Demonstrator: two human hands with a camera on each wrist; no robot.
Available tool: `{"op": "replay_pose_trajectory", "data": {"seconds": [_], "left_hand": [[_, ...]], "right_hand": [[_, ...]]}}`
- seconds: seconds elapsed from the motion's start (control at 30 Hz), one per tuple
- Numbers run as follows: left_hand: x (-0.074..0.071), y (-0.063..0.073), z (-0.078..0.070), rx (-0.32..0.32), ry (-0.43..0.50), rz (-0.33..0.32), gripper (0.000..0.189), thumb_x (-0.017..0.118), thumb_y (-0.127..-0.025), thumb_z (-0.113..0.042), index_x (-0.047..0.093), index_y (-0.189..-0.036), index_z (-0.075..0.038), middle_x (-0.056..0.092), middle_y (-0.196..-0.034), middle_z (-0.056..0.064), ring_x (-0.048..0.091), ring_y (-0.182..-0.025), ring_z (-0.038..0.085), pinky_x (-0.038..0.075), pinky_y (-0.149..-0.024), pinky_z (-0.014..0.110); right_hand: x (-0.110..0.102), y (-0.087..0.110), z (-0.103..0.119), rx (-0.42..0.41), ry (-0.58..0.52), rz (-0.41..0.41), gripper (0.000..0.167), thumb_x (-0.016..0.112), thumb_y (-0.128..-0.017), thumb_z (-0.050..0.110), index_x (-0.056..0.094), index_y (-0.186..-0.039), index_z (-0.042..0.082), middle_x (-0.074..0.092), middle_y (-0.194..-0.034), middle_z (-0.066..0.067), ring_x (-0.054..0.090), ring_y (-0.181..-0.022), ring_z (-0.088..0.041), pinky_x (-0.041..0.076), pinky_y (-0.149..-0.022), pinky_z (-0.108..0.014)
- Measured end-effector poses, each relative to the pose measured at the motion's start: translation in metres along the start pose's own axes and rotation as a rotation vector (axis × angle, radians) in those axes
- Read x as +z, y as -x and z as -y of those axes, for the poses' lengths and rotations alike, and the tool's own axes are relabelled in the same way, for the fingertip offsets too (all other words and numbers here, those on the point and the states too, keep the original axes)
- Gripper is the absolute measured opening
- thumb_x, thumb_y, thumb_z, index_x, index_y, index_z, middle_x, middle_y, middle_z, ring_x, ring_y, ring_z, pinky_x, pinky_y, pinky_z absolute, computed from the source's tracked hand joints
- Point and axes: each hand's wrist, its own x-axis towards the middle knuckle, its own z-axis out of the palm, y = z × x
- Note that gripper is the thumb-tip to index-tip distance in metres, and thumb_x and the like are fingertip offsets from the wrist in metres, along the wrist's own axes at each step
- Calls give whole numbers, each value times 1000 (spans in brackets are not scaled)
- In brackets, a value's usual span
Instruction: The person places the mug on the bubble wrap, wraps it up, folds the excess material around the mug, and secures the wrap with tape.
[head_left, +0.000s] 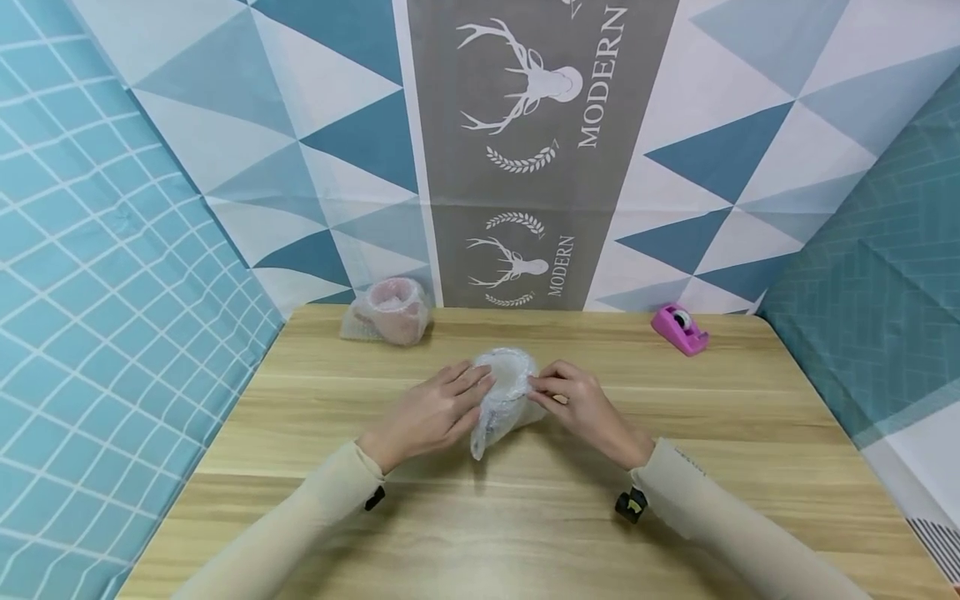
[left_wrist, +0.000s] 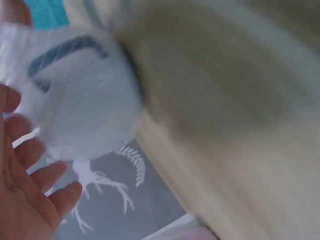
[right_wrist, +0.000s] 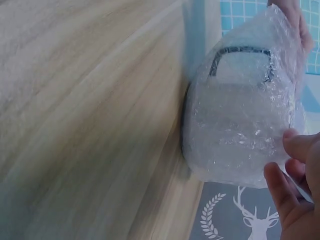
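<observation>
A white cup (head_left: 510, 371) stands on the table, wrapped in clear bubble wrap (head_left: 498, 421) that sticks out in a pointed corner toward the front. A dark curved band (right_wrist: 242, 50), perhaps its handle, shows through the wrap in both wrist views. My left hand (head_left: 442, 408) rests on the wrap at the cup's left side, fingers nearly straight and reaching over the rim. On the other side, my right hand (head_left: 581, 408) pinches the wrap near the rim between thumb and fingers. The wrap hides the cup's details, and the left wrist view is blurred.
Behind on the left stands a pinkish cup (head_left: 397, 312) in bubble wrap. A pink tape dispenser (head_left: 680, 328) sits near the table's back right edge. The wooden table (head_left: 480, 533) meets a patterned cloth backdrop (head_left: 517, 167) behind, with cloth hanging on both sides.
</observation>
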Motion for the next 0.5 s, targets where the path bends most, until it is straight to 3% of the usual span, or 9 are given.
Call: {"op": "replay_pose_trajectory", "data": {"seconds": [0.1, 0.23, 0.33, 0.5], "left_hand": [[5, 0, -4, -22, -28, 23, 50, 44, -109, -32, 48, -154, -9, 49, -157, 14, 45, -146, 40, 40, -119, 52], [10, -5, -8, -35, -37, -9, 54, 39, -111, -45, 53, -151, -12, 54, -153, 13, 43, -147, 40, 40, -120, 52], [14, -13, -13, -37, 8, -62, 56, 47, -107, -48, 58, -146, -10, 61, -146, 13, 43, -146, 42, 39, -120, 50], [20, -23, -19, -85, 99, -121, 55, 64, -100, -41, 61, -142, -6, 66, -138, 14, 43, -144, 46, 41, -119, 51]], "right_hand": [[0, 1, 2, -16, 11, -4, 22, 83, -81, -4, 79, -102, -4, 70, -95, -10, 69, -79, -17, 59, -68, -17], [-1, 2, 6, -22, 21, 17, 25, 81, -82, -6, 78, -106, -5, 69, -96, -10, 67, -79, -15, 58, -68, -17], [0, 2, 9, -27, 64, 42, 26, 79, -84, -6, 76, -111, -6, 68, -97, -9, 64, -79, -13, 57, -68, -17], [0, 2, 15, -9, 149, 96, 34, 76, -89, 5, 71, -119, -10, 64, -99, -8, 58, -82, -12, 55, -69, -18]]}}
